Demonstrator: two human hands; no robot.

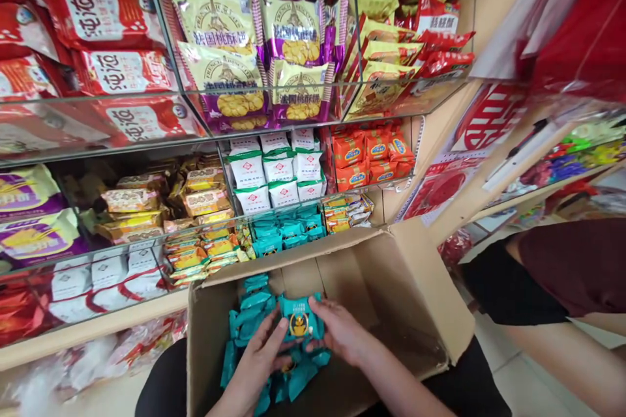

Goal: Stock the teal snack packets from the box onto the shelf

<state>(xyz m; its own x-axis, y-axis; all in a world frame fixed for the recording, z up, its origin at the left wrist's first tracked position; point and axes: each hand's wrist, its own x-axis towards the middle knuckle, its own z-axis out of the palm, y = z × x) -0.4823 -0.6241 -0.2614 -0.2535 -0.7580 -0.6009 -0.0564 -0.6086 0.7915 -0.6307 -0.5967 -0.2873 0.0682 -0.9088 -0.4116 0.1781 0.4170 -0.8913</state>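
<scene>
A teal snack packet (pixel 299 313) with a yellow and black picture is held upright between my two hands, over an open cardboard box (pixel 386 287). My right hand (pixel 342 332) is closed on the packet's right side, thumb across its front. At its left edge is my left hand (pixel 259 355), thumb against the packet and fingers curled partly behind it. More teal packets (pixel 252 316) lie heaped in the left part of the box, below and beside my hands. My wrists hide some of them.
Behind the box, clear-fronted shelves hold teal packets (pixel 288 234), white-and-green packets (pixel 281 172), orange packets (pixel 352 150) and French biscuit packets (pixel 220 19). The box flap (pixel 430 280) stands out at the right. Another person's leg (pixel 562 352) is close by on the right.
</scene>
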